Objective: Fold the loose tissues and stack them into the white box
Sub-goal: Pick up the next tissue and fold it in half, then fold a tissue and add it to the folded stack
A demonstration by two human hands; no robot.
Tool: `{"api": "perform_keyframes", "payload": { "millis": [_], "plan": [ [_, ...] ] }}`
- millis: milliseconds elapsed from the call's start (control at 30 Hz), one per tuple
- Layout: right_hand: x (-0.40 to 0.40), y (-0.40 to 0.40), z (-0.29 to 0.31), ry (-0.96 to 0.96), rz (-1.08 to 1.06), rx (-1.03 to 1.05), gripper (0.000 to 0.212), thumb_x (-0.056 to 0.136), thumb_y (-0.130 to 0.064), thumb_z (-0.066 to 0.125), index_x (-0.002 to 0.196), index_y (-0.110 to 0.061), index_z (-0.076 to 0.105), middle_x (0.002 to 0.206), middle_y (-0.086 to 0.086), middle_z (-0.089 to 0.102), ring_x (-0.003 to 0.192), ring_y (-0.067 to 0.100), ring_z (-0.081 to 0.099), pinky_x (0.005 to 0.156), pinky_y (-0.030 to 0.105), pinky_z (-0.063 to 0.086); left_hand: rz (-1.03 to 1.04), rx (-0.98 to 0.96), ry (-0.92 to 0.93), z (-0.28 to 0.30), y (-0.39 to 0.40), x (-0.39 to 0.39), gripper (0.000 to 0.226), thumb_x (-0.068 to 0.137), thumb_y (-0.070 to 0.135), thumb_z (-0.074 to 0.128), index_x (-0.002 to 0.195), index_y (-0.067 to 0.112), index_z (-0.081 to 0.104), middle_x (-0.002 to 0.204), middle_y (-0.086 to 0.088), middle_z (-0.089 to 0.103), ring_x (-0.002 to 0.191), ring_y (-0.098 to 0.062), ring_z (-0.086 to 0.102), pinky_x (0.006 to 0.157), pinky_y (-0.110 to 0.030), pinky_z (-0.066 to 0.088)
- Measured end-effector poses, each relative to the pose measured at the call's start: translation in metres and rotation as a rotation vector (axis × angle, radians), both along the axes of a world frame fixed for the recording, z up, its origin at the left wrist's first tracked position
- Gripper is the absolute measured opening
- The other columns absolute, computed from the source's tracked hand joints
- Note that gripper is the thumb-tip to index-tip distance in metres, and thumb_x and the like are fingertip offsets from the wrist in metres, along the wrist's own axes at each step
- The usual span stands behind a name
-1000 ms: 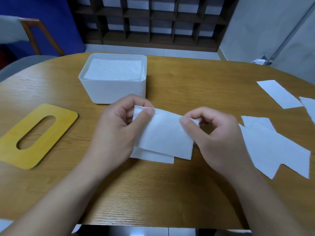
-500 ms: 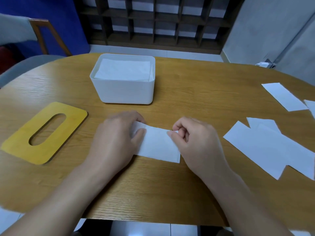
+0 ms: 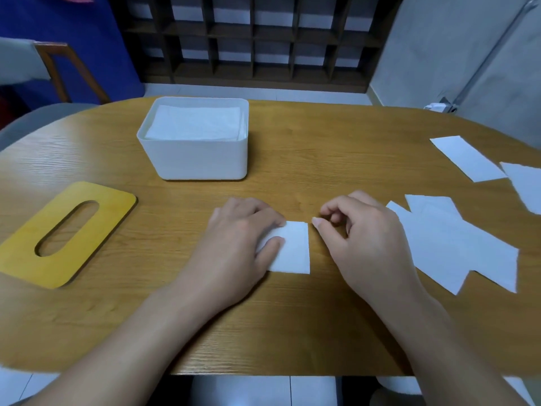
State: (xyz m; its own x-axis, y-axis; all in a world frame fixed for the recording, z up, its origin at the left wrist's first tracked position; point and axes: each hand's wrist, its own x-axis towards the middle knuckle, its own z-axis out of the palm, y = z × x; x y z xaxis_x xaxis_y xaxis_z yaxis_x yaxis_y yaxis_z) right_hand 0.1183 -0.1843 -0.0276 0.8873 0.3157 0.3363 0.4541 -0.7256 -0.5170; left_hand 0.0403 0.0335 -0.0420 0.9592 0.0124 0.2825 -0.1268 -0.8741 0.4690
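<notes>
A small folded tissue (image 3: 294, 250) lies flat on the wooden table (image 3: 322, 159) in front of me. My left hand (image 3: 237, 244) rests on its left part, fingers and thumb pressing it down. My right hand (image 3: 363, 238) sits just to the right of it with curled fingers and holds nothing; its thumb tip is at the tissue's upper right corner. The white box (image 3: 202, 162) stands behind my left hand, with a stack of folded tissues (image 3: 196, 123) filling it near the rim. Loose tissues (image 3: 459, 247) lie overlapped to the right of my right hand.
A yellow wooden lid (image 3: 67, 232) with an oval slot lies flat at the left. Two more loose tissues, one (image 3: 465, 158) and another (image 3: 527, 186), lie at the far right edge. A chair (image 3: 58, 68) stands behind the table's left end.
The tissue, held up between both hands a second ago, now lies folded smaller on the table. My left hand presses it and my right hand has let go.
</notes>
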Motion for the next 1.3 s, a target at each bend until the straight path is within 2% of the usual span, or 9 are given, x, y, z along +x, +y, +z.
{"api": "perform_keyframes", "payload": {
  "millis": [133,367,633,700,833,933,1133,1233,1300],
  "plan": [
    [0.005,-0.022,0.004,0.003,-0.08,-0.049,0.008,0.096,-0.038,0.08,0.099,-0.031,0.078,0.091,-0.016,0.06,0.077,0.004,0.055,0.063,0.017,0.037,0.024,0.042,-0.026,0.0,-0.026,0.011,0.027,0.102,0.036,0.061,0.125,0.031,0.074,0.125,0.008,0.066,0.121,-0.023,0.055,0.1,-0.049,0.046],
    [0.011,-0.064,0.006,0.008,-0.216,-0.132,0.016,0.098,-0.042,0.077,0.102,-0.027,0.078,0.094,-0.012,0.061,0.088,0.014,0.059,0.071,0.032,0.045,0.08,0.056,-0.15,-0.001,-0.059,0.032,0.015,0.103,0.019,0.065,0.11,0.026,0.077,0.121,0.008,0.069,0.117,-0.026,0.057,0.09,-0.04,0.039],
    [0.012,-0.078,-0.003,0.02,-0.15,-0.087,0.014,0.1,-0.028,0.073,0.086,-0.025,0.073,0.088,-0.009,0.063,0.085,0.019,0.061,0.079,0.045,0.054,-0.014,-0.078,-0.116,0.006,-0.097,0.04,0.017,0.107,0.021,0.06,0.109,0.025,0.077,0.108,0.009,0.073,0.108,-0.02,0.061,0.095,-0.043,0.05],
    [0.012,-0.078,-0.006,-0.038,-0.115,-0.035,0.015,0.1,-0.023,0.074,0.085,-0.023,0.072,0.085,-0.009,0.063,0.083,0.019,0.06,0.08,0.047,0.053,-0.004,-0.19,-0.073,0.01,-0.104,0.038,0.015,0.109,0.022,0.062,0.111,0.027,0.076,0.102,0.013,0.076,0.1,-0.014,0.067,0.089,-0.038,0.053],
    [0.002,-0.073,-0.003,-0.164,0.027,0.143,0.008,0.096,-0.016,0.078,0.091,-0.021,0.075,0.088,-0.009,0.064,0.086,0.017,0.06,0.082,0.046,0.05,0.075,-0.798,0.136,0.03,-0.119,0.038,0.023,0.114,0.039,0.056,0.115,0.023,0.072,0.09,-0.002,0.081,0.08,-0.017,0.079,0.068,-0.035,0.059],
    [-0.008,-0.064,-0.002,-0.25,0.158,0.162,0.003,0.096,-0.016,0.079,0.094,-0.018,0.079,0.092,-0.006,0.067,0.087,0.021,0.061,0.079,0.047,0.049,0.147,-1.018,0.261,0.039,-0.114,0.039,0.041,0.109,0.057,0.057,0.116,0.019,0.072,0.089,-0.012,0.08,0.074,-0.022,0.079,0.078,-0.044,0.065],
    [-0.017,-0.052,-0.002,-0.22,0.306,0.193,0.004,0.098,-0.015,0.08,0.097,-0.019,0.081,0.095,-0.008,0.07,0.091,0.018,0.063,0.085,0.041,0.047,0.144,-1.056,0.256,0.035,-0.092,0.04,0.032,0.088,0.033,0.086,0.118,0.031,0.076,0.09,-0.04,0.065,0.073,-0.029,0.055,0.071,-0.045,0.046],
    [-0.018,-0.046,0.005,-0.17,0.285,0.301,0.003,0.099,-0.014,0.08,0.1,-0.016,0.082,0.097,-0.007,0.072,0.094,0.019,0.067,0.087,0.04,0.051,0.107,-1.005,0.178,0.039,-0.084,0.035,0.02,0.095,0.016,0.084,0.113,0.023,0.078,0.071,-0.013,0.07,0.063,-0.022,0.056,0.061,-0.032,0.045],
    [-0.016,-0.043,0.012,-0.125,0.238,0.36,0.009,0.101,-0.017,0.078,0.11,-0.017,0.082,0.107,-0.009,0.073,0.107,0.016,0.068,0.095,0.039,0.053,0.09,-1.023,0.135,0.044,-0.08,0.03,0.013,0.1,0.008,0.078,0.111,0.015,0.078,0.085,-0.011,0.082,0.07,-0.02,0.069,0.064,-0.031,0.053]
  ]
}}
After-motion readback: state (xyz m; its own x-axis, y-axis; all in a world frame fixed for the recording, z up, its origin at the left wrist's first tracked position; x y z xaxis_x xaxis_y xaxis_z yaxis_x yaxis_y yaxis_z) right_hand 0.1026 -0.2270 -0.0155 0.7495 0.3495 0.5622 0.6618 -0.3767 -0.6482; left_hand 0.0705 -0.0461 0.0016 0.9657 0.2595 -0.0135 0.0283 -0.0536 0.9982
